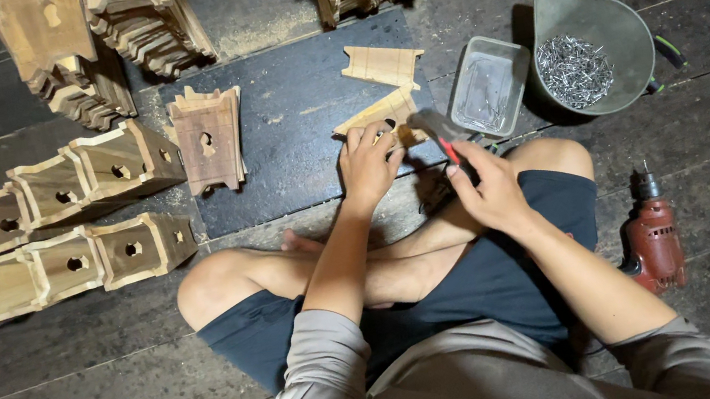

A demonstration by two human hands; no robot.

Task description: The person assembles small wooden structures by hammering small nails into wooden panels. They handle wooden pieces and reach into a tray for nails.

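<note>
Wooden panel (382,115) is pinned flat under the left hand (367,161), long axis slanting up-right; a hammer (440,134) is gripped by the right hand (488,188) just beside.

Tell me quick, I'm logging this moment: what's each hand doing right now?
Left hand: fingers curled down, pressing on the flat wooden piece on the floor.
Right hand: closed around a red-handled tool.

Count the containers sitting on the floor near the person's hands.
2: a clear rectangular tray just beyond the right hand, and a grey bowl of nails right of the tray.
</note>
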